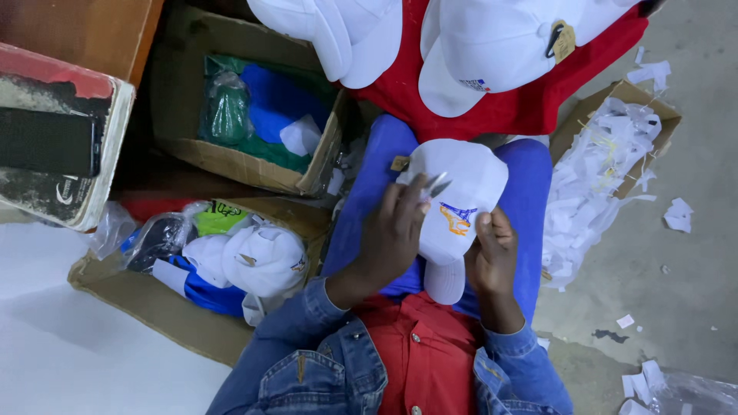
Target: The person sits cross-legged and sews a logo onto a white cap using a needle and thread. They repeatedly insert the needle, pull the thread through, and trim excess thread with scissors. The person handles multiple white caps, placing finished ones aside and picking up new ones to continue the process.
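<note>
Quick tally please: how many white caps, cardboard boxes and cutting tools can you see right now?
White caps: 5, namely 1 cap in the hands, 2 caps on the red cloth, 2 caps in the near box
Cardboard boxes: 3
Small snips: 1, in the left hand
Total: 9

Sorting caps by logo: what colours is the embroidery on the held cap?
Orange and blue embroidery on the white cap, head view.
</note>
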